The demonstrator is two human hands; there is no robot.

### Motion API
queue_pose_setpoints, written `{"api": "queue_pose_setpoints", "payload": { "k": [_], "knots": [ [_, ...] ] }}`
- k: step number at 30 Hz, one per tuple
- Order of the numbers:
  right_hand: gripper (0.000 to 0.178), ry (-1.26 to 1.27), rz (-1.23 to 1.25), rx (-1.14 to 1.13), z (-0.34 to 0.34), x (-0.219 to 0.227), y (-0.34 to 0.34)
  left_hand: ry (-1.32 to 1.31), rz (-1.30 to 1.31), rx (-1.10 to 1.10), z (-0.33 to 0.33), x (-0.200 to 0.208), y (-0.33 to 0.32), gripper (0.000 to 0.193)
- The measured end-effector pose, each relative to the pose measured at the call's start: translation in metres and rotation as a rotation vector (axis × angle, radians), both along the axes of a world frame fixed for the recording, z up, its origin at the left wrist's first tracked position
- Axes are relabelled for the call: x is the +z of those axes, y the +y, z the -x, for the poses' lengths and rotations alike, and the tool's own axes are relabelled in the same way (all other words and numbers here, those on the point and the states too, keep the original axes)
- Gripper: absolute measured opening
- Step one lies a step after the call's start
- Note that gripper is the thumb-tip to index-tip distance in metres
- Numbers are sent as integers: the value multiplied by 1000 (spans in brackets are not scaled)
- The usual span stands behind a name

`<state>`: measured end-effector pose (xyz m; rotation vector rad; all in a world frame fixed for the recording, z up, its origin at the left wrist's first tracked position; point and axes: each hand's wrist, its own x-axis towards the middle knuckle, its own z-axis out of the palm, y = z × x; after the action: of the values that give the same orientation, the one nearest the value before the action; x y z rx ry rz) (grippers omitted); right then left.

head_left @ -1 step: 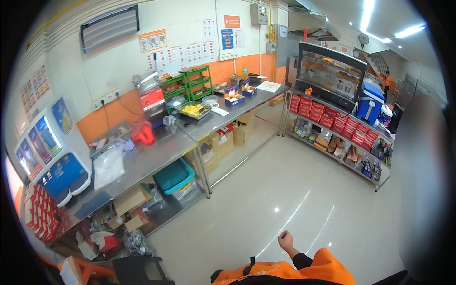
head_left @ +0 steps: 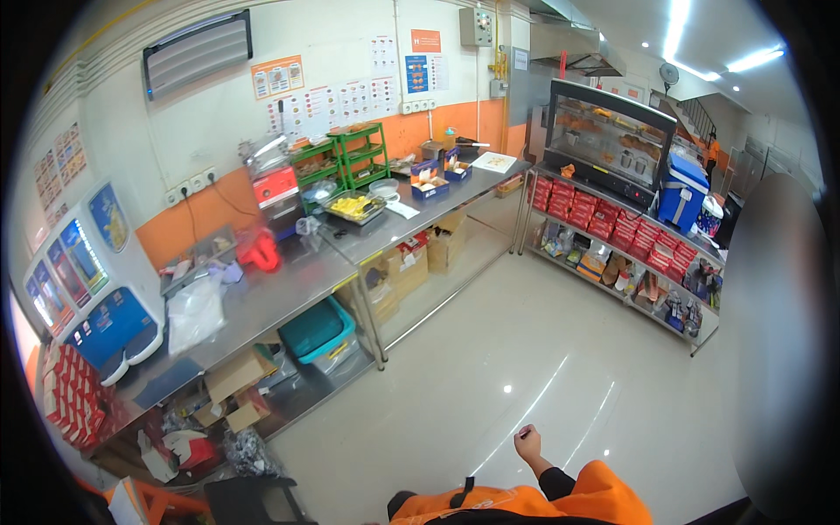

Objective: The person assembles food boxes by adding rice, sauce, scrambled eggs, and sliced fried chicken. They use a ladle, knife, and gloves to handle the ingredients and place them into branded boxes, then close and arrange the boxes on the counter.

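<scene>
My right hand [head_left: 527, 444] hangs low in front of my orange shirt, over the pale glossy floor. Its fingers are curled closed, and a small dark patch shows at them; what it is, I cannot make out. A black cuff under an orange sleeve [head_left: 604, 497] covers the arm behind it. Of my left hand nothing shows. Neither counter is touched by the visible hand. Across the floor to the left runs a steel worktable [head_left: 293, 293] bearing a metal tray of yellow food [head_left: 354, 208], small blue boxes [head_left: 429, 186] and a clear plastic bag [head_left: 196, 313].
A glass food warmer [head_left: 610, 144] stands on a steel rack at the right, above stacked red boxes [head_left: 604, 219]. Beside it sits a blue cooler [head_left: 682, 192]. Under the worktable are a teal bin [head_left: 319, 331] and cartons. A black stool [head_left: 254, 499] stands at lower left.
The view has shifted very slightly, so the left worktable sits a little further left. My right hand keeps its closed pose.
</scene>
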<state>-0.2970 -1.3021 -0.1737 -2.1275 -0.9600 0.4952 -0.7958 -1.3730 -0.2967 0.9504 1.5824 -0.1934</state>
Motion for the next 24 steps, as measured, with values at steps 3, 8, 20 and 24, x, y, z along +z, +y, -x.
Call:
{"api": "queue_pose_setpoints", "payload": {
  "k": [3,8,20,24],
  "knots": [
    [13,-1,-45,-55,-39,-6,63,-25,-129,-65,-51,-11,120,27],
    [14,77,109,-161,-102,-51,139,-229,-288,-2,-162,5,338,24],
    [23,407,102,-555,-215,-82,307,-425,-710,30,-304,140,758,29],
    [35,606,-8,-352,-262,-62,488,-269,-1246,111,-348,181,901,24]
  ]
}}
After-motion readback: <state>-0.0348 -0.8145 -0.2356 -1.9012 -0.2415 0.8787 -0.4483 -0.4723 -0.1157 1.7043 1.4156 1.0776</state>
